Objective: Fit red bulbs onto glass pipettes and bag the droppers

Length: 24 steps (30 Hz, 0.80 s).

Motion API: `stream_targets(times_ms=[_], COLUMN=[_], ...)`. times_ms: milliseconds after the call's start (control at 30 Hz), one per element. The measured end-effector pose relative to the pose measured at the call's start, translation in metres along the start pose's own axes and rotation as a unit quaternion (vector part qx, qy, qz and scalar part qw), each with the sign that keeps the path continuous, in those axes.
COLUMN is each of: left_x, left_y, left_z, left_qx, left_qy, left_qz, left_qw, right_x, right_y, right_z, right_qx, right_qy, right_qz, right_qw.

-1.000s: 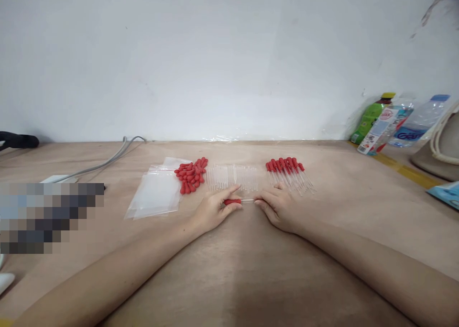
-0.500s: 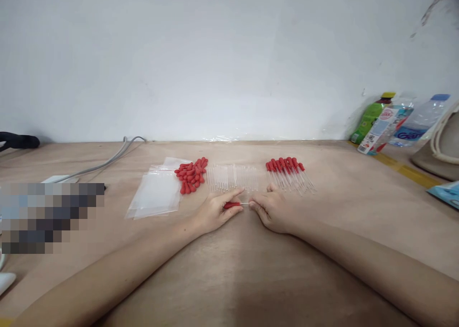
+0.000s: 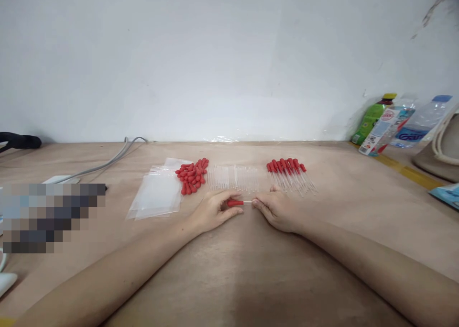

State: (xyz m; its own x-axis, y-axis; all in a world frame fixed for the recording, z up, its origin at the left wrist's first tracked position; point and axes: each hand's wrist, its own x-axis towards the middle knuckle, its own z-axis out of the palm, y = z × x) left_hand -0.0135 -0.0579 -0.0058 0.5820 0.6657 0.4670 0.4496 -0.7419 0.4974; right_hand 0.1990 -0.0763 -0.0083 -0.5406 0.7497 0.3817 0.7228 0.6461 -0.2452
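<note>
A glass dropper (image 3: 235, 203) with a red rubber bulb lies level between my hands, its bulb toward the left. My right hand (image 3: 278, 208) pinches the glass tube, whose far part is hidden in the fingers. Around the bulb, my left hand (image 3: 214, 211) has its thumb and fingers apart; whether any finger touches the bulb I cannot tell. Just beyond the hands is a row of bare glass tubes (image 3: 233, 178). Loose red bulbs (image 3: 191, 176) are heaped to its left. On the right lie several droppers (image 3: 285, 167) with bulbs on their tubes.
Clear plastic bags (image 3: 156, 195) lie left of the bulb heap. A grey cable (image 3: 111, 162) crosses the back left, near a blurred-out patch. Bottles (image 3: 371, 121), a carton (image 3: 383, 131) and a blue packet (image 3: 448, 195) are at the right. A wall borders the table's back.
The left thumb and fingers have loosened from the bulb, and more of it shows. My right hand has shifted slightly right with the dropper.
</note>
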Motion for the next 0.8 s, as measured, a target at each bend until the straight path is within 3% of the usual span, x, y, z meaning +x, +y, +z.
stream_targets(times_ms=[267,567,800], left_x=[0.001,0.0009,0.001], left_y=[0.0052,0.0036,0.0032], left_z=[-0.01,-0.0076,-0.0066], left_qx=[0.058,0.031,0.008], left_qy=[-0.033,-0.053,-0.065], left_qz=[0.01,0.023,0.021], left_qw=[0.998,0.998,0.998], right_x=[-0.0033,-0.0032,-0.0021], right_y=[0.0031,-0.0005,-0.0022], right_z=[-0.0065,-0.0018,0.0006], right_qx=[0.027,-0.018,-0.031], right_qy=[-0.003,0.039,0.032], right_qz=[-0.007,-0.045,-0.044], right_qw=[1.0,0.998,0.998])
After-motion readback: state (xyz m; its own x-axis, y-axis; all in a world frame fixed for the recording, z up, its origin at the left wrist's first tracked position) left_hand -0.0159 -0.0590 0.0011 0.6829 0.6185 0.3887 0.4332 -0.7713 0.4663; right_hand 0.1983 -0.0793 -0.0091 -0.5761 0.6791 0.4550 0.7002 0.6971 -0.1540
